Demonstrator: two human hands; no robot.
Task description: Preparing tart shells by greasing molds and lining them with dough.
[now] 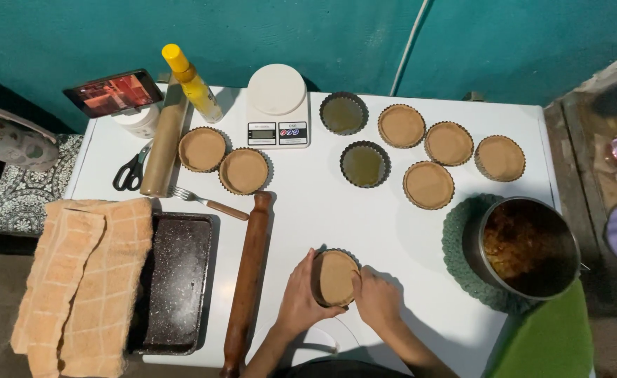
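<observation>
Both hands are clamped on one dough-lined tart tin (336, 278): the left hand (300, 297) cups its left rim with the fingers curled round the edge, and the right hand (377, 299) presses against its right rim, thumb on the dough. The tin sits on the white table (364, 224), near the front edge, and serves as the landmark for everything else.

Just left of the tin, a long wooden rolling pin (247, 280) lies nearly lengthwise toward the person, not touching the left hand. Further left sits a dark baking tray (175, 280), partly covered by an orange checked towel (77, 273) that hangs over the table's side.

Beyond the tin, up and to the left, two more dough-lined tins (224, 159) stand side by side, touching, with a fork (207, 201) lying just in front of them. A paper-wrapped roll (163, 143), scissors (132, 170) and a yellow spray bottle (193, 84) lie further back on that side, near a phone (112, 92) propped on a white jar.

Straight behind the tin, at the far edge, stands a white kitchen scale (278, 105). To its right are two empty greased tins (354, 140), then four dough-lined tins (448, 150) in a loose cluster.

To the right of the tin, a metal pot (529, 246) with a brownish filling rests on a green crocheted mat (459, 255).
</observation>
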